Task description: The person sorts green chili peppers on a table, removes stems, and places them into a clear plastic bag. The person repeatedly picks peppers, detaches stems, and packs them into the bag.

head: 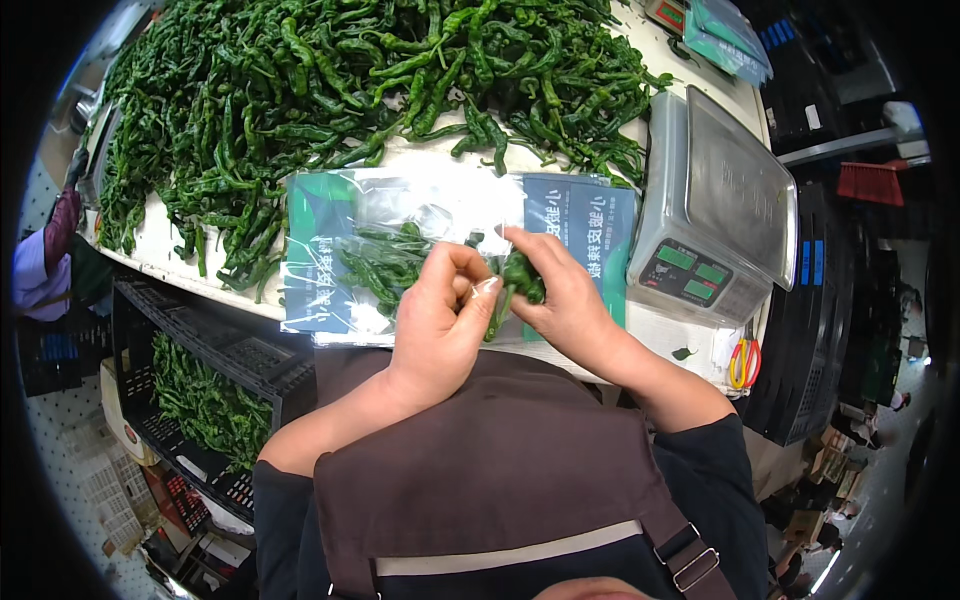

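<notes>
A clear plastic bag (pixel 435 196) with printed blue-green ends lies flat on the table before me, with several green peppers (pixel 375 262) inside it. My left hand (pixel 442 322) pinches the bag's clear film between thumb and fingers near its open side. Against that opening, my right hand (pixel 574 300) holds a small bunch of dark green peppers (pixel 523 279), their tips towards the left fingers. More printed bags (pixel 615 247) lie partly under the right hand. The fingertips of both hands are close together, and the film's edge between them is hard to make out.
A large heap of green peppers (pixel 315 82) covers the table's far side. At right stand a digital weighing scale (pixel 712 217) and red-and-yellow scissors (pixel 745 364). A black crate (pixel 202 337) with peppers is below left. Another person's sleeve (pixel 64 217) shows at far left.
</notes>
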The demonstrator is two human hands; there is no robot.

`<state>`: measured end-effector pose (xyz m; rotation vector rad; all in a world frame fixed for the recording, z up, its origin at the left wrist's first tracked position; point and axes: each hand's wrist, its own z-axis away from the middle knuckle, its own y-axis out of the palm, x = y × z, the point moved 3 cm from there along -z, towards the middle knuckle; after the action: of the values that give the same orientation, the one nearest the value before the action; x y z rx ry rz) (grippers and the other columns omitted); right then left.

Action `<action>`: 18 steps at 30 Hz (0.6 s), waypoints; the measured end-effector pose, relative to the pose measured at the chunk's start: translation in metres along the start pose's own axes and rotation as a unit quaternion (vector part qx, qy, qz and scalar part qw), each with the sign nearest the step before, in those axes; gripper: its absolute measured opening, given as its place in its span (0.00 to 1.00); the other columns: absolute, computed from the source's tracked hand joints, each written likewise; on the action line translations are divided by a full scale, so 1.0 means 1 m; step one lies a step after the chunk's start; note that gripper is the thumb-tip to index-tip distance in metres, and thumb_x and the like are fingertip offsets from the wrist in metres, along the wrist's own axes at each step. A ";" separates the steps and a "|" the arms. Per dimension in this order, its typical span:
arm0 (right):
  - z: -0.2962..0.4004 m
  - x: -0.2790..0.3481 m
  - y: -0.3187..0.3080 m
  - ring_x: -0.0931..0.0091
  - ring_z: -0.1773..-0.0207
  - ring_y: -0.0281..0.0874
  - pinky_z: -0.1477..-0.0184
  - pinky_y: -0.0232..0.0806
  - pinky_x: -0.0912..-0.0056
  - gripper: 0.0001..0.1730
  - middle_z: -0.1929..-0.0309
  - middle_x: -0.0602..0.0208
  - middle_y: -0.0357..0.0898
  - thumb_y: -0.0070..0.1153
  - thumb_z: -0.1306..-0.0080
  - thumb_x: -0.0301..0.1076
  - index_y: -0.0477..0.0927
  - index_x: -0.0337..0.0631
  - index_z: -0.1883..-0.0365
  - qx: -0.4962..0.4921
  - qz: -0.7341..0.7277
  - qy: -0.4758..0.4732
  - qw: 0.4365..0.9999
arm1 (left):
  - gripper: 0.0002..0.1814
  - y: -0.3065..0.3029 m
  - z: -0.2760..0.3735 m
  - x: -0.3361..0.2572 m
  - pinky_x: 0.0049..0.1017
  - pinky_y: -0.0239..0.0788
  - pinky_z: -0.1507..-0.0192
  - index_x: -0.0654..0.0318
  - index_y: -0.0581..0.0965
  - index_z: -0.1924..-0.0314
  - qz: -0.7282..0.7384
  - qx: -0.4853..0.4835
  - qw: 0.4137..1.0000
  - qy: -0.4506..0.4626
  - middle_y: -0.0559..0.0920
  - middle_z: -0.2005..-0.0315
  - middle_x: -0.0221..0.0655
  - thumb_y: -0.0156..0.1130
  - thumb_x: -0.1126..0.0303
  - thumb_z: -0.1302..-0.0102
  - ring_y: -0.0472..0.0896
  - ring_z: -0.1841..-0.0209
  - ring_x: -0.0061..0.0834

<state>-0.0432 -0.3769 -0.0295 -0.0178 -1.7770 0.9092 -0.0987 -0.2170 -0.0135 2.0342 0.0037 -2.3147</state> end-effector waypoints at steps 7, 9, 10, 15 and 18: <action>0.008 -0.004 0.015 0.55 0.56 0.77 0.52 0.71 0.56 0.34 0.58 0.52 0.75 0.60 0.44 0.24 0.71 0.43 0.35 0.141 -0.070 -0.047 0.986 | 0.06 -0.002 0.002 -0.009 0.16 0.52 0.76 0.64 0.67 0.55 -0.014 -0.009 1.000 0.022 0.71 0.78 0.21 0.55 0.78 0.27 0.63 0.77 0.08; 0.002 -0.020 0.016 0.53 0.51 0.77 0.48 0.71 0.57 0.33 0.54 0.50 0.77 0.59 0.42 0.25 0.72 0.43 0.35 0.175 -0.052 0.062 0.981 | 0.06 0.002 0.002 -0.005 0.17 0.51 0.76 0.64 0.68 0.56 -0.027 0.018 0.999 0.024 0.70 0.79 0.21 0.56 0.78 0.27 0.62 0.78 0.08; -0.002 -0.019 0.011 0.56 0.44 0.78 0.43 0.70 0.59 0.35 0.48 0.50 0.79 0.59 0.39 0.28 0.69 0.44 0.31 0.149 -0.028 0.087 0.985 | 0.06 0.001 0.002 -0.005 0.17 0.51 0.77 0.65 0.68 0.57 -0.040 0.017 0.999 0.020 0.70 0.80 0.21 0.57 0.78 0.28 0.61 0.78 0.08; -0.004 -0.003 0.009 0.65 0.39 0.75 0.42 0.70 0.64 0.41 0.33 0.49 0.67 0.60 0.35 0.32 0.59 0.44 0.24 0.065 -0.168 0.083 0.980 | 0.07 0.000 0.003 -0.013 0.18 0.52 0.78 0.65 0.68 0.57 -0.046 0.002 0.999 0.025 0.71 0.80 0.23 0.58 0.78 0.28 0.63 0.79 0.09; -0.007 -0.013 0.009 0.62 0.42 0.75 0.43 0.71 0.63 0.42 0.40 0.52 0.67 0.61 0.36 0.29 0.58 0.41 0.25 0.126 -0.087 0.155 0.976 | 0.07 0.000 0.001 -0.009 0.18 0.52 0.78 0.65 0.68 0.57 -0.037 0.001 0.999 0.019 0.71 0.80 0.22 0.58 0.78 0.29 0.63 0.79 0.08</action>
<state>-0.0356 -0.3725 -0.0439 0.1491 -1.3450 0.9418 -0.0984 -0.2171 -0.0046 2.1142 0.0785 -2.3182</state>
